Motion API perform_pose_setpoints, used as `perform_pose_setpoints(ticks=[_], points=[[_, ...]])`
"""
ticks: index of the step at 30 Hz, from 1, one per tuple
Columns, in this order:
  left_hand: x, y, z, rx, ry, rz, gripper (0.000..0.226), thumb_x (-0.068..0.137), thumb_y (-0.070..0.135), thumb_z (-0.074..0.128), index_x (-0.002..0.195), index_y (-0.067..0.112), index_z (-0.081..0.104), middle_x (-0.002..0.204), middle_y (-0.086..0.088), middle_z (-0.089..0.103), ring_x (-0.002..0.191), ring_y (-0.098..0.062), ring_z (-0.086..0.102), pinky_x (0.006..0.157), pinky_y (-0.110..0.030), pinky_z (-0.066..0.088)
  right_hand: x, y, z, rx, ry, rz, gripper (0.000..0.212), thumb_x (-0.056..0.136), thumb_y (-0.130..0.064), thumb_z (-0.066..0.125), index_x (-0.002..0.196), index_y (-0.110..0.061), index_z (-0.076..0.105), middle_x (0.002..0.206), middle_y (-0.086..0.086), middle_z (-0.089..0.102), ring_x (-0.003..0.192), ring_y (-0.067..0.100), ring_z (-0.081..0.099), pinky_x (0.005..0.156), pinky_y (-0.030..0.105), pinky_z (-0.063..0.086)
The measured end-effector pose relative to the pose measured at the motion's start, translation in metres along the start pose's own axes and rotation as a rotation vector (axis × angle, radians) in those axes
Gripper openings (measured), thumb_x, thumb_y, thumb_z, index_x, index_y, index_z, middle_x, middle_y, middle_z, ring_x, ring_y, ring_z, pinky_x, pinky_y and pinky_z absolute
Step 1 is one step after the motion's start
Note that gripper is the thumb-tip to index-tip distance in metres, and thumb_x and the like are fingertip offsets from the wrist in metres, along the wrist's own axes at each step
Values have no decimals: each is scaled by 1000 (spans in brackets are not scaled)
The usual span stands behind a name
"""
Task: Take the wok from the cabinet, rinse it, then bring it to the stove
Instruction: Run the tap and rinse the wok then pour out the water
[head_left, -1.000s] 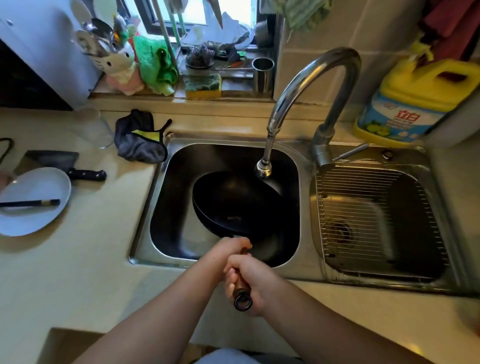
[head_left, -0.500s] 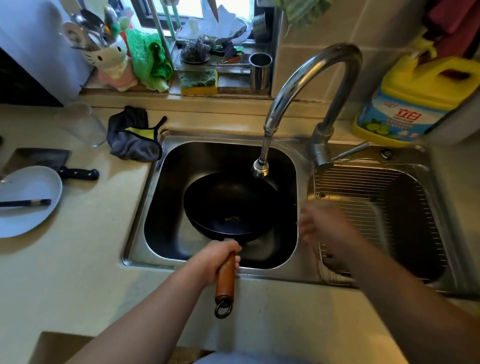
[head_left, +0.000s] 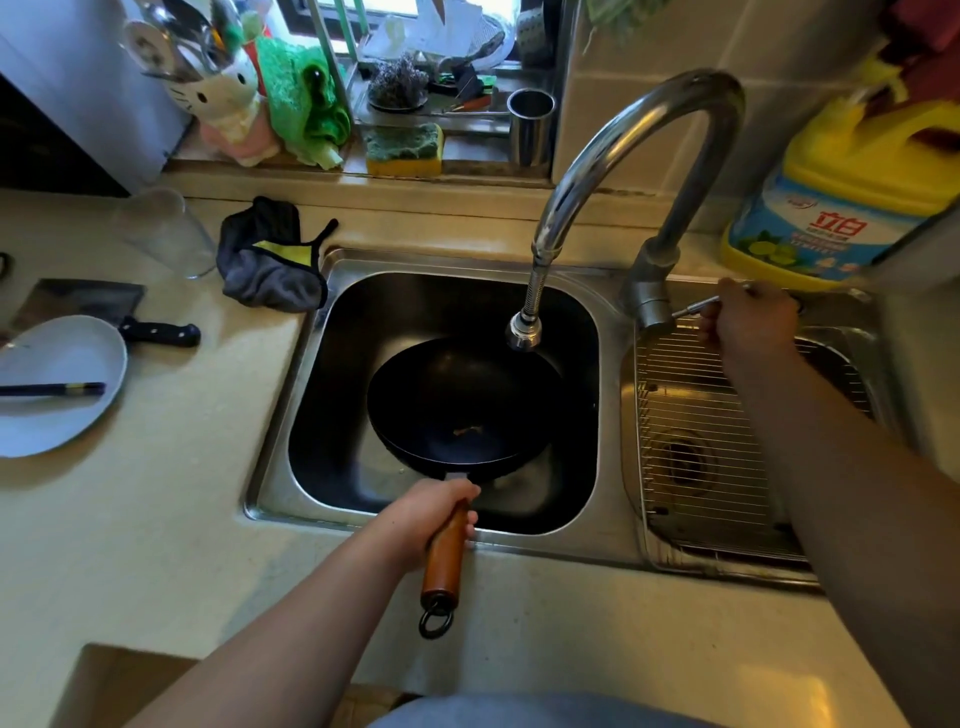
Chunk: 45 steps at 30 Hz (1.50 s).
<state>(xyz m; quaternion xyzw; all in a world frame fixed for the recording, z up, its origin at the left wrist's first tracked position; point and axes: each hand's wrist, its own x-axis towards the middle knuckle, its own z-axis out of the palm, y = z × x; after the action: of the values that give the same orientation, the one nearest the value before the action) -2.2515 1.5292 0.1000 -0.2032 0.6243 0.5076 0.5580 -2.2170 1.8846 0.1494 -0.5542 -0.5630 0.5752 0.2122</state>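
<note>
At the faucet lever (head_left: 696, 306), right hand (head_left: 748, 325) now; left hand (head_left: 431, 514) alone on wok (head_left: 462, 410).

Beige countertop (head_left: 156, 519), tiled wall (head_left: 649, 62), bright window (head_left: 363, 8) behind sill.

The left hand (head_left: 434, 512) is closed around the wooden wok handle (head_left: 445, 553), forearm reaching in from bottom left. The right hand (head_left: 745, 323), arm stretched forward, pinches the faucet lever (head_left: 693, 307).
</note>
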Motion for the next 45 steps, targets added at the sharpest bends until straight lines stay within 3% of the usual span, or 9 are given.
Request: perform_pose_setpoints(ticks=[9, 16, 24, 27, 32, 34, 38, 41, 45], points=[[6, 1, 4, 45, 38, 3, 10, 95, 12, 58, 99, 5, 54, 58, -7, 58, 39, -14, 56, 39, -22, 49, -3, 9, -1, -46, 45, -50, 13, 101, -16, 50, 92, -17, 60, 73, 2, 62, 61, 10, 59, 58, 27, 52], [6, 1, 2, 50, 27, 8, 9, 94, 12, 59, 99, 5, 55, 57, -6, 61, 42, -14, 58, 41, -24, 51, -4, 15, -3, -30, 41, -53, 10, 101, -18, 51, 98, -18, 61, 71, 1, 62, 59, 9, 61, 53, 23, 54], [12, 0, 1, 66, 34, -16, 10, 93, 14, 59, 96, 6, 54, 51, -4, 62, 39, -14, 58, 40, -23, 50, -31, 21, 2, 107, -25, 122, 8, 97, -30, 59, 92, -24, 60, 77, 0, 66, 66, 11, 65, 59, 28, 56], [14, -1, 1, 67, 43, -31, 13, 92, 16, 61, 99, 6, 56, 52, -3, 64, 41, -14, 59, 42, -24, 50, -82, 43, 7, -16, -197, 241, 20, 98, -36, 57, 94, -17, 63, 76, 3, 64, 64, 14, 63, 56, 28, 54], [13, 2, 14, 10, 72, -6, 7, 91, 11, 61, 90, 7, 54, 58, -9, 59, 38, -14, 56, 39, -22, 48, -211, 90, 20, -286, -843, 588, 49, 94, -52, 55, 100, -5, 66, 64, 5, 71, 53, 17, 67, 46, 28, 53], [13, 4, 24, -5, 84, 12, 10, 93, 8, 58, 84, 7, 53, 57, -10, 55, 40, -17, 54, 39, -23, 48, -246, 101, 27, -243, -988, 751, 48, 95, -49, 57, 106, -3, 62, 67, 9, 71, 55, 20, 68, 46, 27, 53], [10, 5, 39, 130, 125, 52, 23, 95, 13, 57, 74, 5, 55, 60, -11, 58, 50, -22, 54, 51, -27, 48, -257, 95, 45, 156, -835, 1066, 17, 96, -11, 53, 86, 1, 60, 57, 12, 65, 42, 19, 62, 39, 22, 51], [8, 7, 42, 192, 133, 62, 27, 94, 18, 60, 71, 4, 61, 67, -10, 63, 58, -21, 58, 60, -29, 48, -243, 95, 56, 129, -704, 1008, 15, 95, -2, 52, 81, -3, 58, 51, 6, 56, 33, 11, 52, 31, 16, 41], [7, 7, 46, 206, 72, 33, 24, 95, 22, 60, 82, 2, 65, 73, -11, 64, 61, -21, 60, 53, -26, 49, -239, 102, 49, 1, -681, 901, 5, 92, -3, 61, 89, -6, 61, 49, 1, 53, 34, 6, 49, 30, 16, 39]])
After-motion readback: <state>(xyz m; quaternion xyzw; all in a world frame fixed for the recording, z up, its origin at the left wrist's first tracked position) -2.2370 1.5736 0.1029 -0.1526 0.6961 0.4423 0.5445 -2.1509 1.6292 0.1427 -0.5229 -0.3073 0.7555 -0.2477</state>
